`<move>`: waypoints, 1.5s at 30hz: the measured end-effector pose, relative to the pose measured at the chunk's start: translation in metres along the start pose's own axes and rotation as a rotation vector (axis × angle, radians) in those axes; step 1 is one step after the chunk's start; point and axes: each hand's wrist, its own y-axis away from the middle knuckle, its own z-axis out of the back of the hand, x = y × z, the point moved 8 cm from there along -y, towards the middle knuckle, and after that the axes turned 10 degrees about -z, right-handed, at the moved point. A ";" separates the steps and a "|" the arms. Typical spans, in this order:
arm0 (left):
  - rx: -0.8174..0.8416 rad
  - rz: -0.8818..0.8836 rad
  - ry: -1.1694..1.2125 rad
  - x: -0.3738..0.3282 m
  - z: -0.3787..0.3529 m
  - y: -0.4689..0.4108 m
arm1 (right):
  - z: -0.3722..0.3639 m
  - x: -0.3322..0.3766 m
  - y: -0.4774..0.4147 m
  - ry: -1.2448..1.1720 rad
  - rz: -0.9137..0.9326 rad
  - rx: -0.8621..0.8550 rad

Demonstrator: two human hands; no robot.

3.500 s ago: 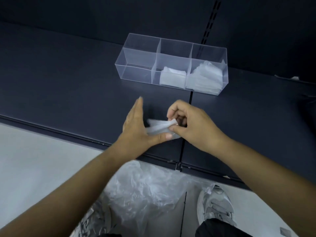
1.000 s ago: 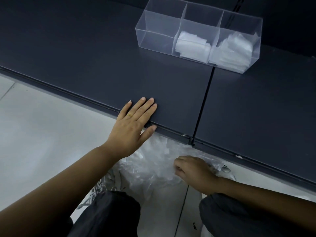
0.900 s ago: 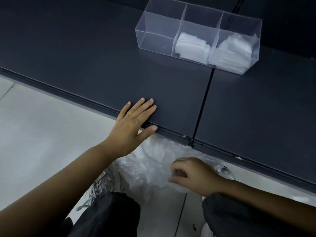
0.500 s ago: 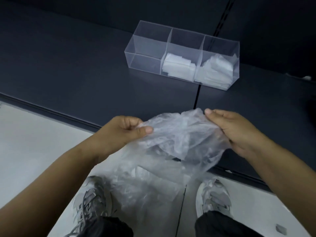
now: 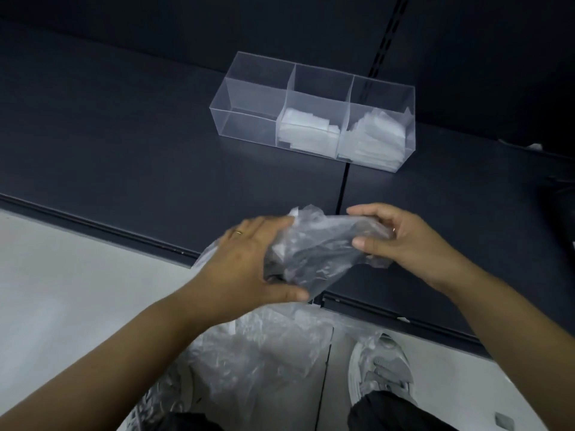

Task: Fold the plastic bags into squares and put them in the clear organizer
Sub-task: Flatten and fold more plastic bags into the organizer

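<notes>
Bridging left hand (image 5: 249, 265) and right hand (image 5: 404, 244) — 1 crumpled plastic bag (image 5: 320, 247), gripped by both.

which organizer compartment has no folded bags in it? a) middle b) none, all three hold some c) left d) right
C: the organizer has a middle stack and a right stack of folded bags, but its left compartment shows only clear walls.

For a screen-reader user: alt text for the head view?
The left hand and right hand hold a crumpled plastic bag over a dark shelf. Behind stands a clear organizer, folded bags in its middle and right compartments.
</notes>
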 end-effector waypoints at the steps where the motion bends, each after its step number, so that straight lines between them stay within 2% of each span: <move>1: 0.011 0.003 -0.040 0.000 -0.006 -0.001 | 0.002 0.002 0.000 0.136 0.011 -0.078; 3: -0.094 0.034 -0.025 0.001 -0.004 -0.001 | 0.006 0.010 0.003 0.395 0.054 -0.212; 5: -0.233 0.116 0.110 0.008 0.005 0.004 | -0.002 0.025 0.010 0.480 0.105 -0.232; 9: -0.454 0.229 0.324 0.005 0.015 0.013 | -0.033 0.065 0.041 0.398 0.329 -0.357; 11: -0.519 0.211 0.529 -0.008 0.014 0.014 | -0.059 0.064 0.046 0.300 0.267 -0.284; 13: -0.450 0.125 0.679 -0.028 0.006 0.011 | -0.077 0.054 0.042 0.174 0.144 -0.178; 16: -0.264 0.010 0.791 -0.050 -0.009 0.009 | -0.062 0.049 0.034 -0.007 0.137 -0.218; 17: -0.262 0.006 0.836 -0.050 -0.008 0.010 | -0.056 0.050 0.032 -0.049 0.160 -0.216; 19: -0.383 0.056 0.863 -0.039 0.001 0.012 | -0.049 0.047 0.031 -0.141 0.176 -0.178; 21: -0.509 0.176 0.718 -0.022 0.012 0.014 | -0.046 0.041 0.030 -0.236 0.152 -0.143; 23: -0.490 0.255 0.629 -0.012 0.014 0.013 | -0.048 0.037 0.029 -0.321 0.122 -0.086; 27: -0.401 0.274 0.749 -0.008 0.004 0.009 | -0.054 0.035 0.028 -0.463 0.096 -0.005; 29: -0.430 0.261 0.768 -0.007 0.008 0.008 | -0.049 0.033 0.026 -0.457 0.086 -0.047; 34: -0.564 0.338 0.943 0.008 0.017 0.016 | -0.006 0.024 0.024 -0.406 0.087 -0.315; 37: -0.603 0.424 0.935 0.020 0.020 0.022 | 0.022 0.017 0.022 -0.380 0.089 -0.444; 40: -0.612 0.468 0.911 0.029 0.019 0.027 | 0.042 0.009 0.016 -0.383 0.057 -0.499; 42: -0.624 0.482 0.922 0.033 0.018 0.029 | 0.047 0.006 0.009 -0.371 0.017 -0.420; 45: -0.639 0.495 0.942 0.036 0.013 0.030 | 0.027 -0.007 -0.004 -0.273 -0.166 -0.109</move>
